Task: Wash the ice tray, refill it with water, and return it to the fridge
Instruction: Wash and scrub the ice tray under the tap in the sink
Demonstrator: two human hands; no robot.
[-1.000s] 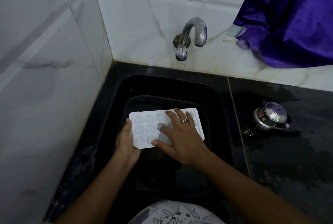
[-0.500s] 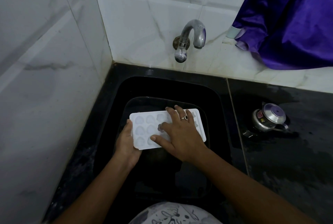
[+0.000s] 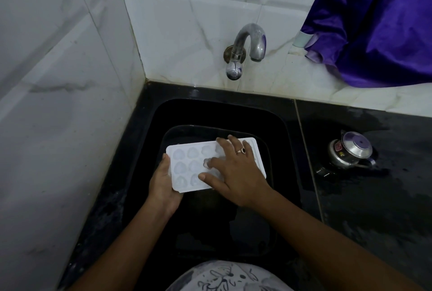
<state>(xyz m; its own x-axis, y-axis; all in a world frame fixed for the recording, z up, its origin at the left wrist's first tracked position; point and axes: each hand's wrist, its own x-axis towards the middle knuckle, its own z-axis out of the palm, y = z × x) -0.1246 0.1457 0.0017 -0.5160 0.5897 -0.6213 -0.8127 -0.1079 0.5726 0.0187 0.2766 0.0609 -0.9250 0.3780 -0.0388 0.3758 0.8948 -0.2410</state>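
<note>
Little change vs earlier frames: right hand (image 3: 236,175) has shifted slightly on the tray (image 3: 187,166), fingers now spread a bit further toward its far edge; left hand (image 3: 163,185) has stayed put.

Tray: one, white, held face-up over the sink (image 3: 278,131), in the basin's left-centre, below and in front of the tap (image 3: 245,49). Left hand grips its left short edge, thumb on the rim, fingers curled underneath. Right hand lies flat and open on top, covering the right half, index fingertip pressed into a middle-row cell; holds nothing, just pressing. One ring (image 3: 242,150) on that hand.

Cells visible: eight or so, three rows; the rest are hidden under the hand.

One tap, no water running. One small steel kettle (image 3: 350,152) on the counter (image 3: 374,197), right of the sink. One purple cloth (image 3: 374,21) hangs at the top right.
</note>
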